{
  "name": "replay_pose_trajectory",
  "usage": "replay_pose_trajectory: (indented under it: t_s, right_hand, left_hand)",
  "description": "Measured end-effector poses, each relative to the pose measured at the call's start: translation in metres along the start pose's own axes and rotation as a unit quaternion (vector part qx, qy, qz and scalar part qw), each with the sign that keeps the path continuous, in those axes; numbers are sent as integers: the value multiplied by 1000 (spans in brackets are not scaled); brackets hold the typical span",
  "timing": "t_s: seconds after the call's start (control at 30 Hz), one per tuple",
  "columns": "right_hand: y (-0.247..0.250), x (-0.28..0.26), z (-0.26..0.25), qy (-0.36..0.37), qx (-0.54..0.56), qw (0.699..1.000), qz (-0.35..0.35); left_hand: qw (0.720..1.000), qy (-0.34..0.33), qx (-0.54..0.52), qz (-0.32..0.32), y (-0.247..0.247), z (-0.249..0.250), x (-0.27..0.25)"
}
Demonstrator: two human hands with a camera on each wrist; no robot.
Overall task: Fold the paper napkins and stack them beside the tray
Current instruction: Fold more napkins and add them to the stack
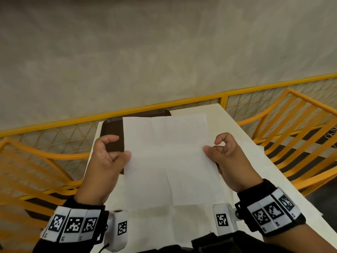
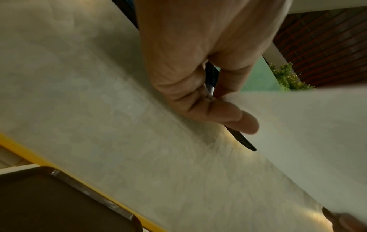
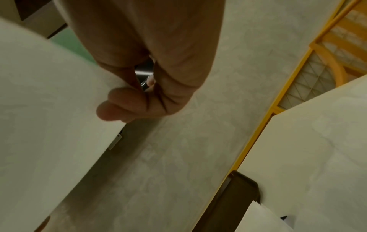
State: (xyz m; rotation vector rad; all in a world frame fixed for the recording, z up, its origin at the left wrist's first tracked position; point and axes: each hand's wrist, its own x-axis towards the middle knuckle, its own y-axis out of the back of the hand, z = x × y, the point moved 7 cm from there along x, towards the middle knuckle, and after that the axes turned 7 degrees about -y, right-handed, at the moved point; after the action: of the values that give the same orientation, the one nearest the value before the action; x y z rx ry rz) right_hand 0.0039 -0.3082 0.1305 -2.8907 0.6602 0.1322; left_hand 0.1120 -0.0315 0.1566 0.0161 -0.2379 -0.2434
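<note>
Holding an unfolded white paper napkin (image 1: pixel 169 157) up above the white table (image 1: pixel 242 157), both hands are pinching it by opposite side edges. The left hand (image 1: pixel 107 161) is clamping the left edge between thumb and forefinger, remaining fingers curled loosely; the right hand (image 1: pixel 229 159) is gripping the right edge the same way. Old crease lines are showing across the sheet.

Head view: the napkin is covering most of the dark brown tray (image 1: pixel 114 136), which is lying at the far left of the table, against the yellow mesh railing (image 1: pixel 182 105). Yellow slatted chairs (image 1: pixel 295 136) are standing on either side.

Left wrist view: the thumb (image 2: pixel 234 119) is pressing on the sheet's edge, with a tray corner (image 2: pixel 59 204) below; a green plant (image 2: pixel 286 78) and brick-coloured surface are appearing here only.

Right wrist view: the thumb (image 3: pixel 119 108) is lying on the paper; a far tray corner (image 3: pixel 240 193) and another white sheet (image 3: pixel 256 219) beside it are visible. Whether that sheet is lying on the tray, cannot tell.
</note>
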Motion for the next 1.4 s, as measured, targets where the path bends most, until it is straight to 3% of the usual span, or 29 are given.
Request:
replay_pose_trajectory:
  t_s: [0.2,0.37,0.67,0.9,1.03,1.17,1.4]
  right_hand:
    - [-7,-1,-1,18,-31,998,-43]
    - [-8,2,-4,38,-80,995,-37]
    - [-5,9,-7,93,-113,988,52]
    - [-11,11,-11,114,-151,980,57]
    - [-11,15,-13,124,-199,970,63]
    - [-13,17,-14,112,-239,964,41]
    - [-8,21,-10,67,-241,968,31]
  left_hand:
    - [999,-14,13,-39,-1,-6,2]
    - [998,11,-8,-63,1,-14,1]
    - [999,-28,32,-14,5,-17,7]
    - [991,-76,104,38,9,-11,9]
    - [989,-82,120,34,8,-10,11]
    - [986,-75,150,13,7,-14,15]
    - [997,9,71,-40,4,-22,16]
